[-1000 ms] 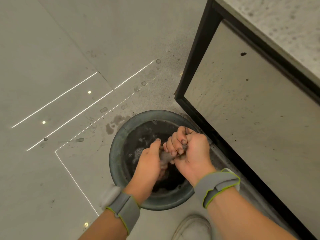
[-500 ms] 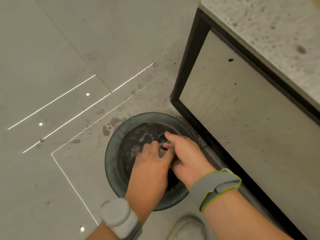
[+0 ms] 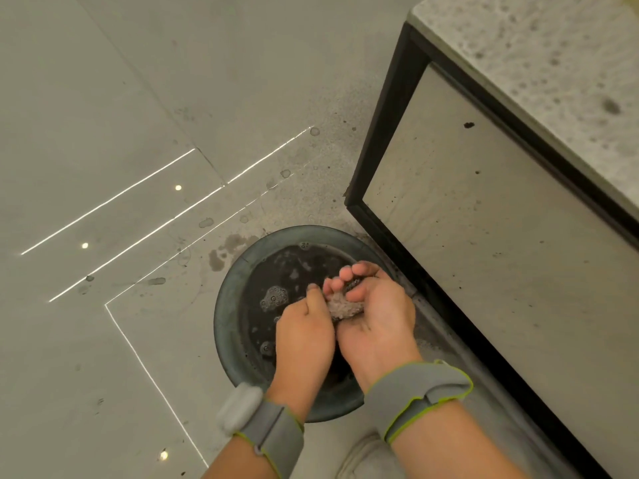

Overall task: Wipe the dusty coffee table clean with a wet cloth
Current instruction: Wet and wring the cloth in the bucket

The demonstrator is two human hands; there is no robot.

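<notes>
Grey wet cloth (image 3: 343, 307) sat bunched between my left hand (image 3: 304, 331) and right hand (image 3: 375, 318), both gripping it over the basin (image 3: 228, 326); coffee table (image 3: 518, 81) at two o'clock.

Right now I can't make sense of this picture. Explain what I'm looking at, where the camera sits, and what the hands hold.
There is no machine here: these are a person's two bare hands, filmed by a camera worn on the head, looking down. The left hand and right hand both grip a bunched grey wet cloth, fingers curled round it, above a dark round basin of foamy water on the floor. Each wrist wears a grey strap. At right stands the coffee table, its speckled top dusty, not yet wiped. A shoe shows below.
</notes>
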